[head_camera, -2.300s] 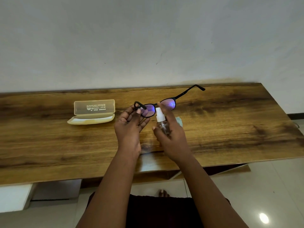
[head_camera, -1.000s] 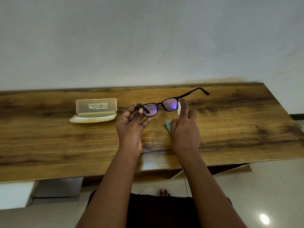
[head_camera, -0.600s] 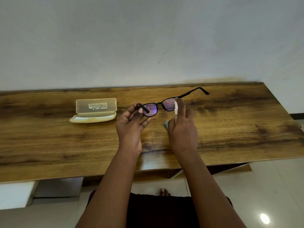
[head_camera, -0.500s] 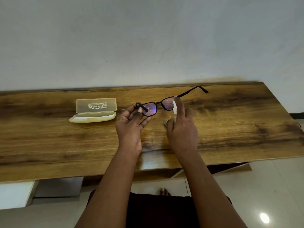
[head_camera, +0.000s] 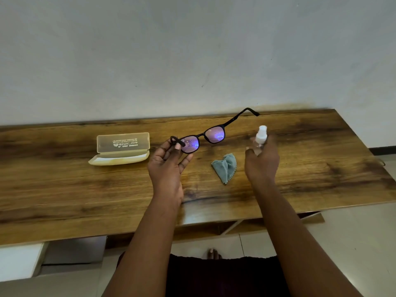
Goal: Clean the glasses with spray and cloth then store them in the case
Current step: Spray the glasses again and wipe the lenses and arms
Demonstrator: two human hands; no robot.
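A long wooden tabletop (head_camera: 300, 168) runs left to right against a pale wall (head_camera: 192, 50). On it lie one glasses case (head_camera: 122, 149), open, its clear lid standing up at the back and its cream tray toward the person, and one crumpled blue-grey cloth (head_camera: 225, 167) near the middle. The case sits well to the left of the hands; the cloth lies between the two hands, touching neither, with nothing over it.

One pair of black-framed glasses (head_camera: 202, 139) is held up above the tabletop. The left hand (head_camera: 167, 166) grips the frame's left end, thumb and fingers (head_camera: 177, 146) curled round the folded left temple and the edge of the left lens. The frame's long axis runs from lower left to upper right; the lenses face the person and show a violet sheen. The right temple is unfolded and points away to the upper right, toward the wall, its tip hooking down.

One small spray bottle (head_camera: 261, 136), clear with a white nozzle on top, stands upright in the right hand (head_camera: 262, 163), just right of the glasses and apart from them. The hand's fingers wrap its body, hiding most of it; only the top shows. Below the tabletop edge a bare foot (head_camera: 212, 254) rests on the tiled floor (head_camera: 353, 243).
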